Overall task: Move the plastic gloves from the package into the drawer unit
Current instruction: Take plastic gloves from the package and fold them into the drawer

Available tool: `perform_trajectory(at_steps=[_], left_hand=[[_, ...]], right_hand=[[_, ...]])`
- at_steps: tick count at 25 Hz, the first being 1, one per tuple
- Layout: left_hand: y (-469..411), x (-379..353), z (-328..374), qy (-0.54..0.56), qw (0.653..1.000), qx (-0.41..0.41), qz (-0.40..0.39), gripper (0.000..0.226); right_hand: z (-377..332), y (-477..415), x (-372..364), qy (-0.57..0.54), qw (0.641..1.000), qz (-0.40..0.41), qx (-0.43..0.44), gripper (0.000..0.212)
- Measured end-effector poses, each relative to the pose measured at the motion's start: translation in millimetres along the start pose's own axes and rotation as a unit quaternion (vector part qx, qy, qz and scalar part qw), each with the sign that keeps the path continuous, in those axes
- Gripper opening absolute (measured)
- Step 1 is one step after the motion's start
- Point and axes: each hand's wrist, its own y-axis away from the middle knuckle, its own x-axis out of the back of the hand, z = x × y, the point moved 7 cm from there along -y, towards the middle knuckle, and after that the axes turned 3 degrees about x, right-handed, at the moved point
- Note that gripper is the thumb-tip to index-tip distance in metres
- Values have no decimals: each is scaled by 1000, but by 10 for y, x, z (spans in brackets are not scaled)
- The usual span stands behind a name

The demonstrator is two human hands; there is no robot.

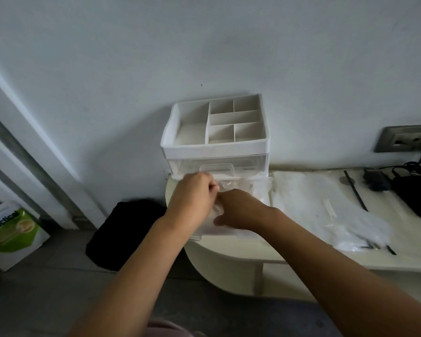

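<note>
A white drawer unit [214, 147] stands on the desk against the wall, with an open divided tray on top and a clear upper drawer shut. Its lower drawer [260, 186] is pulled out toward me and holds clear plastic gloves [243, 188]. My left hand [192, 198] and my right hand [238, 210] are both in the drawer, their fingers closed on the crumpled gloves. The gloves' clear package [326, 205] lies flat on the desk to the right, with more plastic film showing in it.
A cream desk [231, 249] with a rounded left end carries everything. At the far right lie a black pen [355, 190], black cables and an adapter [413, 190] below a wall socket [404, 138]. A black bag [124, 232] and a green-white box [12, 234] sit on the floor.
</note>
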Motion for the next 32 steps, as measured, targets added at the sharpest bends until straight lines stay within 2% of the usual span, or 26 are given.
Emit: perform_trajectory(at_steps=[2, 5, 8, 9, 12, 14, 16, 18, 20, 23, 26, 29, 32], left_hand=[[-33, -405, -165, -56, 989, 25, -132, 16], [-63, -750, -437, -106, 961, 60, -249, 37], [-122, -856, -569, -103, 954, 103, -261, 59], [-140, -875, -597, -99, 953, 114, -261, 67], [-151, -848, -619, -65, 953, 155, -254, 88], [-151, -774, -590, -33, 956, 166, -239, 97], [-153, -715, -586, -18, 958, 169, -230, 103], [-161, -697, -585, -32, 957, 171, -233, 102], [-164, -708, -583, -58, 952, 172, -248, 96], [-143, -694, -567, -74, 944, 186, -262, 94], [-75, -600, -548, -52, 950, 187, -246, 86], [-15, -355, -383, -76, 974, 149, -152, 58], [35, -139, 32, -23, 996, 79, -23, 18]], right_hand=[[-14, -38, -37, 10, 1000, -1, 5, 24], [20, -55, -75, 18, 1000, -16, -8, 27], [178, 34, -23, -102, 990, 0, -99, 50], [254, 61, 15, -168, 975, 28, -140, 57], [410, 91, 46, -354, 902, 104, -227, 67], [437, 105, 46, -409, 868, 130, -248, 69], [432, 99, 56, -417, 862, 133, -255, 71], [416, 88, 63, -377, 883, 107, -258, 73], [367, 112, 100, -343, 907, 62, -238, 64], [223, 312, 341, -293, 945, -9, -145, 41], [243, 609, 676, -296, 952, -28, -75, 31], [564, 863, 922, -342, 937, -3, -67, 23], [1105, 1116, 1008, -292, 949, 12, -122, 17]])
